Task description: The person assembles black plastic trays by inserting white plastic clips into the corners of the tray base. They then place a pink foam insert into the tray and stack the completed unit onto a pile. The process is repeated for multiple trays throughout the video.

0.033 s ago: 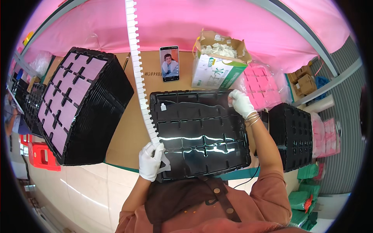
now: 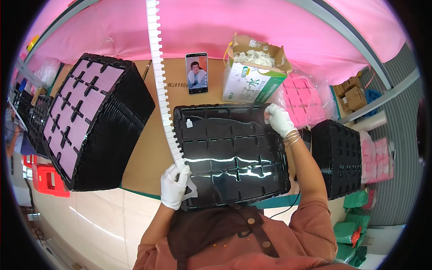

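Observation:
A black plastic tray (image 2: pixel 231 148) with moulded dividers and a glossy surface lies in front of me. One small white label (image 2: pixel 189 123) sits near its far left corner. My left hand (image 2: pixel 173 186), in a white glove, pinches the lower end of a long notched strip of white labels (image 2: pixel 157 67) at the tray's left edge. A loose white tail of backing hangs beside those fingers. At the tray's far right corner is my right hand (image 2: pixel 280 120), gloved with bare fingertips. Its fingers are closed, and what they hold, if anything, is hidden.
A tall stack of black trays with a lilac top (image 2: pixel 85 103) stands left. Behind are a phone (image 2: pixel 196 74) and an open carton (image 2: pixel 252 81) of white scraps. Pink trays in plastic (image 2: pixel 301 99) and another black stack (image 2: pixel 336 157) lie right. A red stool (image 2: pixel 47 180) stands lower left.
Both my hands, the label strip and the tray keep their places. A blurred skin-coloured shape, perhaps a person's arm, shows at the far left rim.

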A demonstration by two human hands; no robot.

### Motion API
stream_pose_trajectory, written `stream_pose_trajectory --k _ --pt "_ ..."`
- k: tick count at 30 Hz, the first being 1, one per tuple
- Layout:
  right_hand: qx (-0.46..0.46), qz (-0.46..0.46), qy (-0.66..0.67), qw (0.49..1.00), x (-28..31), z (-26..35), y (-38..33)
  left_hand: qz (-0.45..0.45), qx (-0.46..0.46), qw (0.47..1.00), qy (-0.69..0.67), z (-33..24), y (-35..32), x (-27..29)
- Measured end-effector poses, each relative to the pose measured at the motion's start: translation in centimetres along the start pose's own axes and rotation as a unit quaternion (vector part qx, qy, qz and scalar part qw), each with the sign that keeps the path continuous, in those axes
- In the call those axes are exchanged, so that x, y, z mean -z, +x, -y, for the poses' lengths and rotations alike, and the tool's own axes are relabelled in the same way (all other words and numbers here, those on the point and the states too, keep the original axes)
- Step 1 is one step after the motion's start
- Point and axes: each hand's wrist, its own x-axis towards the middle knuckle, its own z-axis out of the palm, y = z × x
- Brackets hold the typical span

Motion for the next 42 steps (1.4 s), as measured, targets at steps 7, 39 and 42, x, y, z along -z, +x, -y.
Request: stream_pose_trajectory --k 7,39,42 --pt "0.067 0.033 0.12 0.99 0.0 -2.4 -0.5 0.001 0.01 1.0 -0.016 0.2 0.0 0.0" --pt "0.238 0.159 -0.061 0.956 -11.0 21.1 4.8 0.04 -0.071 0.996 0.046 -0.8 0.5 1.7" --pt "0.211 0.217 -0.065 0.951 -10.6 21.0 5.2 0.041 -0.08 0.995 0.043 -0.1 0.4 1.7"
